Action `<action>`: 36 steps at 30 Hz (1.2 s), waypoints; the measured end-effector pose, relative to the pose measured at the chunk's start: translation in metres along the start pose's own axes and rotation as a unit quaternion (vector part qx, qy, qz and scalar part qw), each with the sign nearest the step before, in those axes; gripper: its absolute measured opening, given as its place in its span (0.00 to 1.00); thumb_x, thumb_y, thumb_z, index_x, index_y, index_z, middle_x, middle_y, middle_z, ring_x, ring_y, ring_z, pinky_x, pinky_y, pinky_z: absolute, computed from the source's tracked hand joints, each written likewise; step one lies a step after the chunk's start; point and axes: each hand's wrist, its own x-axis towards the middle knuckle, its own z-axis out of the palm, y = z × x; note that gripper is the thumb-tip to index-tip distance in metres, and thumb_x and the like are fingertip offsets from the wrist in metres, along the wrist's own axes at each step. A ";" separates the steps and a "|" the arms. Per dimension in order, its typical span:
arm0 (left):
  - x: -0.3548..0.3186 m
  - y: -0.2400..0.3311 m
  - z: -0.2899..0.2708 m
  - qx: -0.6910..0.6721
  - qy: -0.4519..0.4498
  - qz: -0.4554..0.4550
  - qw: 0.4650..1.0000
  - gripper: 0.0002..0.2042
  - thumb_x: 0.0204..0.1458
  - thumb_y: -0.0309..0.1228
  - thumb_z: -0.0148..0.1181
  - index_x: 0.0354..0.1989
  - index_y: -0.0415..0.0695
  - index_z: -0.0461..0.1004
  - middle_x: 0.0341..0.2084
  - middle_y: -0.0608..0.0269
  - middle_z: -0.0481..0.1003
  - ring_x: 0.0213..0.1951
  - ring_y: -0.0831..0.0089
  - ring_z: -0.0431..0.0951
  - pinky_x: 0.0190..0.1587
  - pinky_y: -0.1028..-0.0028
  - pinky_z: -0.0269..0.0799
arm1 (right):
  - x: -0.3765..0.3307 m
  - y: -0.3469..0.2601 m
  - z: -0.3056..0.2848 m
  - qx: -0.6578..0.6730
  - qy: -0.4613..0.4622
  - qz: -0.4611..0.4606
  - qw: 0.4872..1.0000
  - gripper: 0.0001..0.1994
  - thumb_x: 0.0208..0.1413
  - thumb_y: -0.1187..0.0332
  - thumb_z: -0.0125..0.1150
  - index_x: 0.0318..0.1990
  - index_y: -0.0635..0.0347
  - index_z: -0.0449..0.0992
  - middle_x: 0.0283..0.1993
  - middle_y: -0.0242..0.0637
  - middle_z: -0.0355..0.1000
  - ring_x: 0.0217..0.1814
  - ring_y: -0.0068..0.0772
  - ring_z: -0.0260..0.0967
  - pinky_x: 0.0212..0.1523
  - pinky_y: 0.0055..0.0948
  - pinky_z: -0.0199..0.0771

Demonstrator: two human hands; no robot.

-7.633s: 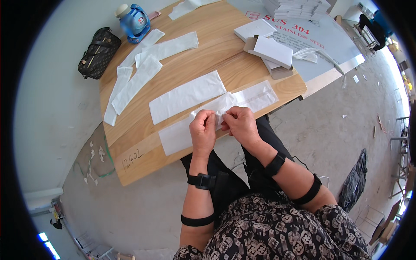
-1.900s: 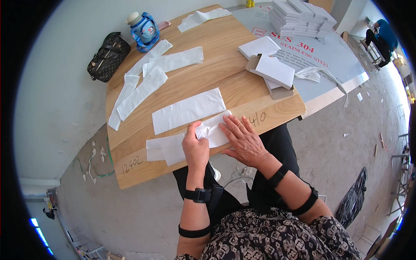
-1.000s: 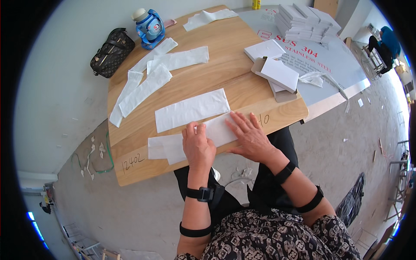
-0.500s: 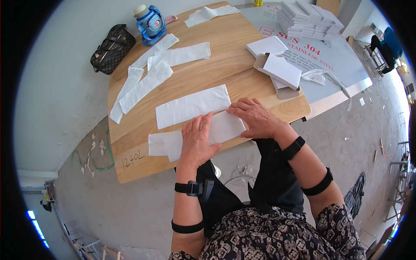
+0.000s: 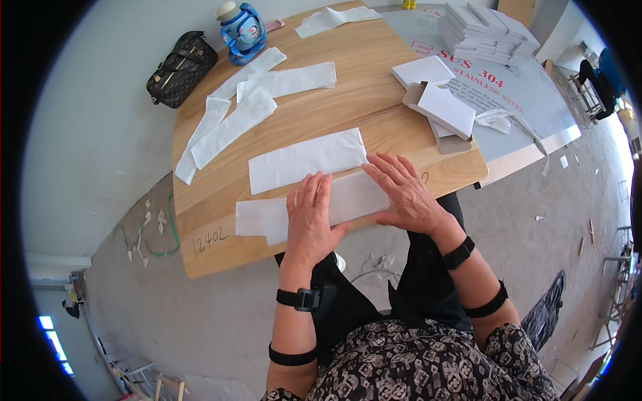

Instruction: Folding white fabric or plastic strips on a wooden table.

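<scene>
A white folded strip (image 5: 354,196) of thin, cloth-like material lies along the table's near edge, its left end (image 5: 257,217) showing a second, offset layer. My left hand (image 5: 309,217) rests flat across its middle, fingers together and stretched out, thumb pointing right. At the strip's right end is my right hand (image 5: 409,197), its fingers extended and its thumb apart near the table edge. Neither hand is wrapped round anything. Just beyond the strip, a wider folded white piece (image 5: 304,160) lies parallel to it, close to the fingertips of both hands.
More white strips (image 5: 234,123) overlap at the table's left, and another (image 5: 334,21) lies at the far edge. A blue bottle (image 5: 242,37) and a dark handbag (image 5: 182,70) stand at the back left. White boxes (image 5: 445,110) lie right, with a box stack (image 5: 488,30) behind.
My right hand has shifted slightly right and toward me, its fingers spreading a little. My left hand stays on the strip. The whole view has shifted slightly.
</scene>
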 end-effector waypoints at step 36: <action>-0.033 0.025 -0.018 -0.062 0.244 0.042 0.967 0.11 0.40 0.21 0.60 0.33 0.41 0.70 0.32 0.59 0.72 0.39 0.56 0.71 0.45 0.60 0.63 | 0.034 -0.101 0.036 0.604 0.051 0.318 0.729 0.12 0.57 0.66 0.59 0.37 0.70 0.76 0.32 0.35 0.76 0.33 0.19 0.71 0.34 0.22 0.71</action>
